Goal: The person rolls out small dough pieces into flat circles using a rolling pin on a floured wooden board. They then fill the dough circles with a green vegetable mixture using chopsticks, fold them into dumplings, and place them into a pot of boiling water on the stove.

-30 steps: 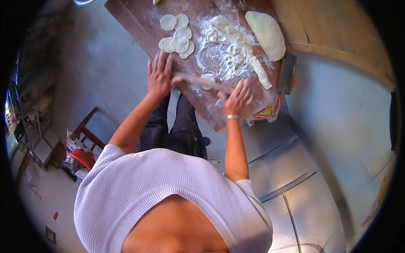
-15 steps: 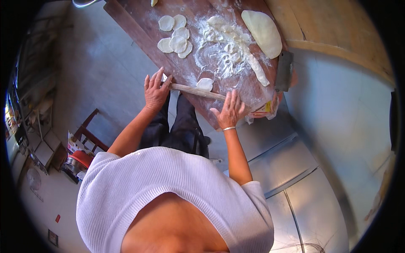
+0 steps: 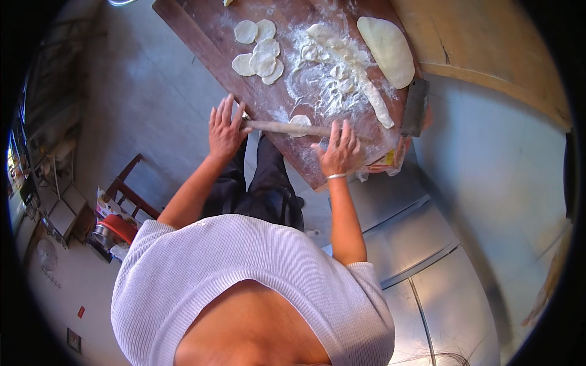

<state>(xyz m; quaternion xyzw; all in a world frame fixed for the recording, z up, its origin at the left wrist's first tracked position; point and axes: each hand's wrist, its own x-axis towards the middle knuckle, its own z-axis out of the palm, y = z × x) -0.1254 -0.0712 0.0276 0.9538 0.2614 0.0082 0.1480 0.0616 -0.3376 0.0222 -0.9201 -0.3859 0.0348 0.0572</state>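
A thin wooden rolling pin [image 3: 278,127] lies across the near part of the brown board [image 3: 198,46], over a small dough round [image 3: 300,119]. On its left end rests my left hand [image 3: 226,129], fingers stretched and spread. My right hand [image 3: 339,151] presses flat near the other end, its fingers extended rather than wrapped round the pin. Several rolled dough wrappers [image 3: 262,63] overlap farther left on the board. Loose flour and small dough pieces [image 3: 340,73] lie in the middle, beside a long dough rope [image 3: 377,105].
A big folded slab of dough [image 3: 386,52] sits at the board's far right. By the right edge is a cleaver [image 3: 415,107], with a plastic package [image 3: 387,160] below it. A dark chair [image 3: 127,177] stands on the floor at left; metal cabinet doors [image 3: 415,244] are at right.
The rolling pin has tilted nearer to level, its right part moving away from me over the dough round. My right hand has shifted slightly right with it. The left hand remains at its end.
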